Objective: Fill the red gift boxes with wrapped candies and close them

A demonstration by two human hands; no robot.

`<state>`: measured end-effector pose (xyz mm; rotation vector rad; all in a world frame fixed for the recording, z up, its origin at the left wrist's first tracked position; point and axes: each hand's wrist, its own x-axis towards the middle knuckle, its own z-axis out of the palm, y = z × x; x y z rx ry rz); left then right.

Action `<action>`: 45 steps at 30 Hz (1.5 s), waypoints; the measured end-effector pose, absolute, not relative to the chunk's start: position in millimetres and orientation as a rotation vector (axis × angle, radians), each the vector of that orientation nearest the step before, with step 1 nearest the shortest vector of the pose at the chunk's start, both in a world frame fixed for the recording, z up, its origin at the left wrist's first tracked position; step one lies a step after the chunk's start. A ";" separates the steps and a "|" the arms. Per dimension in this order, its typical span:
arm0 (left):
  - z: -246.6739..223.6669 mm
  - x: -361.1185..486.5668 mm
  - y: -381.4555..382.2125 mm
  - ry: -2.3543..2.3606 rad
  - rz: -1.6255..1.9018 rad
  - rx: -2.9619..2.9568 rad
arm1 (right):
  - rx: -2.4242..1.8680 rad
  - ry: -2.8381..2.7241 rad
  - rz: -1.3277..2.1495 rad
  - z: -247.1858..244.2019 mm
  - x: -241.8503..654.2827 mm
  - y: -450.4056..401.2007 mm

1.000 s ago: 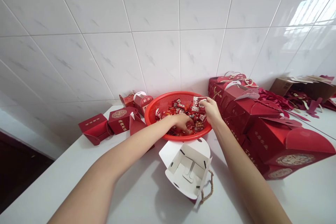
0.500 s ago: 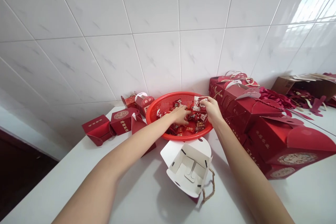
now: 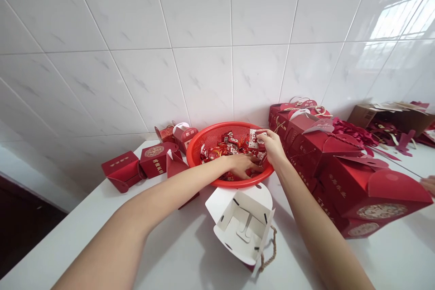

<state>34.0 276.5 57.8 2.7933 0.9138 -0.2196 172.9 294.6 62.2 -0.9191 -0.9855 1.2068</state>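
A red plastic colander basket (image 3: 190,148) holds several small wrapped candies (image 3: 224,148), mostly red with white and gold print. My left hand (image 3: 242,166) reaches into it, palm down, fingers spread over the candies near the front right. Over the basket's right rim, my right hand (image 3: 273,146) pinches a red-and-white candy packet (image 3: 253,138) between thumb and fingers. In front of the basket stands an open gift box (image 3: 245,224), its white inside facing up, with flaps spread and a twisted rope handle (image 3: 272,253) on its right.
Closed red gift boxes (image 3: 380,190) are stacked on the right. Smaller red boxes (image 3: 157,158) stand left of the basket. Dark pink ribbons (image 3: 350,132) and a cardboard box (image 3: 363,115) lie at the far right. Another person's hand (image 3: 429,185) shows at the right edge. A tiled wall (image 3: 204,81) rises behind.
My left hand has moved right and toward me within the basket, its fingers now spread lower. My right hand still holds the candy packet. Another person's hand has appeared at the right edge.
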 end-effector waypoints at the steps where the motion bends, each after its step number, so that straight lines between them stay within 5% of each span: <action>1: 56.5 36.4 275.8 0.906 -0.237 2.785 | -0.920 -0.987 1.203 61.5 173.0 295.0; 11: 66.3 35.4 277.9 1.454 -0.405 2.670 | -0.902 -1.006 1.195 60.5 172.9 296.9; 23: 63.6 38.4 272.0 0.981 -0.330 2.801 | -0.904 -1.013 1.184 58.6 173.6 297.2; 28: 64.0 37.6 274.3 1.323 -0.356 2.674 | -0.896 -1.014 1.182 58.2 173.0 297.8; 45: 74.3 -16.4 306.6 1.854 0.631 2.129 | -0.889 -1.030 1.185 59.2 173.4 298.2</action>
